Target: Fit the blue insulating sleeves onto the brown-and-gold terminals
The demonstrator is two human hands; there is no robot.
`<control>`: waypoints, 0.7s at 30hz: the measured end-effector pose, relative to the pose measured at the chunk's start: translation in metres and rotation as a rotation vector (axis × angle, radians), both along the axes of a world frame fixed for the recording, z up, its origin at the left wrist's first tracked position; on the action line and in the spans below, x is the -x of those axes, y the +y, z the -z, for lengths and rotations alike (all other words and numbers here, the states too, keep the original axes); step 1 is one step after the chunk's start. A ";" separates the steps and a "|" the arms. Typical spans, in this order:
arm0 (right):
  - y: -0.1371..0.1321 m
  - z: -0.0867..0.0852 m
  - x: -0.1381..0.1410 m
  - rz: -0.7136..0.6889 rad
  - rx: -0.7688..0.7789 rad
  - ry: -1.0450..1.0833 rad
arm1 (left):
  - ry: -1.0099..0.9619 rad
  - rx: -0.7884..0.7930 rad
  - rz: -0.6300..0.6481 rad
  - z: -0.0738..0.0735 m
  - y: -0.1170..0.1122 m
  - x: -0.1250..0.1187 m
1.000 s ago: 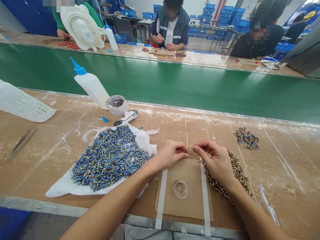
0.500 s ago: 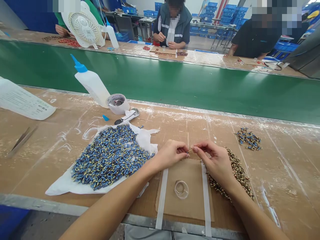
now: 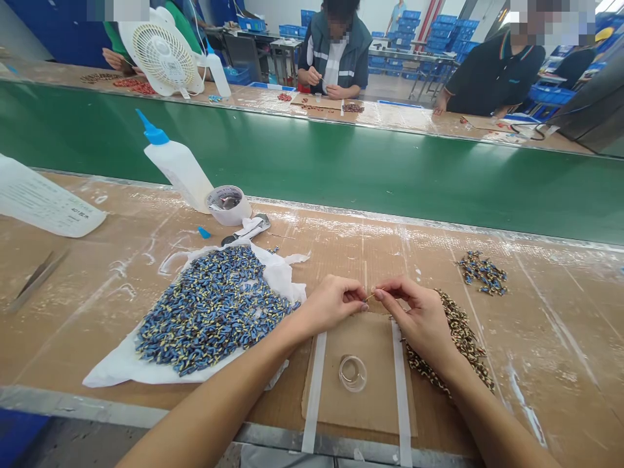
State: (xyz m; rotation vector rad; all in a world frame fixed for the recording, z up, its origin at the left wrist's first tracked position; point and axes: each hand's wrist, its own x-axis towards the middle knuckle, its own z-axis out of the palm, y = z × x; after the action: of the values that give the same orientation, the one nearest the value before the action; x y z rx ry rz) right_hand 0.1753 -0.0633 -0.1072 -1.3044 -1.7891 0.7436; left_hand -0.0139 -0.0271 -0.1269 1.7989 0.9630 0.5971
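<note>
Blue and yellow, small elongated pieces (image 3: 214,312) are heaped on a crumpled white sheet (image 3: 110,374) at the left of the brown, cardboard-covered counter (image 3: 541,260). Over the middle, the two hands are brought nearly tip to tip, with a thin yellowish stick (image 3: 370,296) held between them. Its upper end is pinched by thumb and forefinger of the right hand (image 3: 419,315); its lower end is pointed at the fingertips of the left hand (image 3: 336,302), which are drawn together on a tiny piece (image 3: 365,301) (its shape is too small to be made out).

Below the hands, a round clear plastic cup (image 3: 351,374) is set on a flat brown cardboard square (image 3: 361,413), which is crossed near its sides by two white tape strips (image 3: 314,396). Beside and partly behind the right wrist, a heap of dark brown and cream pieces (image 3: 461,338) is spread; farther right, a smaller cluster of blue and brownish pieces (image 3: 482,273) is seen.

Beyond the sheet, a translucent white bottle with a blue nozzle (image 3: 178,169) is tilted beside a white tape roll (image 3: 238,211). Metal tweezers (image 3: 38,281) are laid at the far left.
</note>
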 end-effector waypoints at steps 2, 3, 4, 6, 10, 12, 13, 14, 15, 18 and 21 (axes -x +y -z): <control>0.001 0.000 -0.001 -0.012 -0.008 -0.016 | -0.002 -0.001 0.003 0.000 0.000 0.000; 0.001 0.000 -0.001 -0.018 -0.012 -0.018 | -0.003 0.001 0.006 0.000 0.000 0.000; 0.001 0.000 -0.001 -0.023 -0.016 -0.020 | -0.004 0.002 0.007 0.000 -0.001 0.000; 0.001 0.000 -0.001 -0.024 -0.029 -0.029 | -0.002 0.004 0.006 -0.001 -0.001 0.000; 0.001 -0.002 -0.001 -0.045 -0.052 -0.066 | 0.001 0.004 0.011 -0.002 0.000 0.000; 0.001 -0.002 -0.001 -0.062 -0.060 -0.073 | -0.005 0.007 0.023 -0.002 0.000 0.000; 0.000 -0.002 -0.001 -0.064 -0.064 -0.073 | -0.009 0.009 0.028 -0.002 0.000 0.000; 0.000 -0.002 0.000 -0.063 -0.067 -0.072 | -0.010 0.011 0.032 -0.002 0.001 0.001; 0.000 -0.002 0.000 -0.062 -0.070 -0.070 | -0.008 0.013 0.035 -0.002 0.001 0.001; -0.001 -0.001 0.000 -0.080 -0.079 -0.063 | 0.011 0.027 0.050 -0.002 0.002 0.001; -0.001 -0.002 0.000 -0.083 -0.088 -0.060 | 0.018 0.052 0.071 -0.002 0.004 0.001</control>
State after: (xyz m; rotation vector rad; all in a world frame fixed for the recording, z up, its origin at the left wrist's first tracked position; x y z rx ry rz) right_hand 0.1754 -0.0639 -0.1056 -1.2121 -1.9124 0.6687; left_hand -0.0152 -0.0228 -0.1249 1.7871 0.9150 0.5083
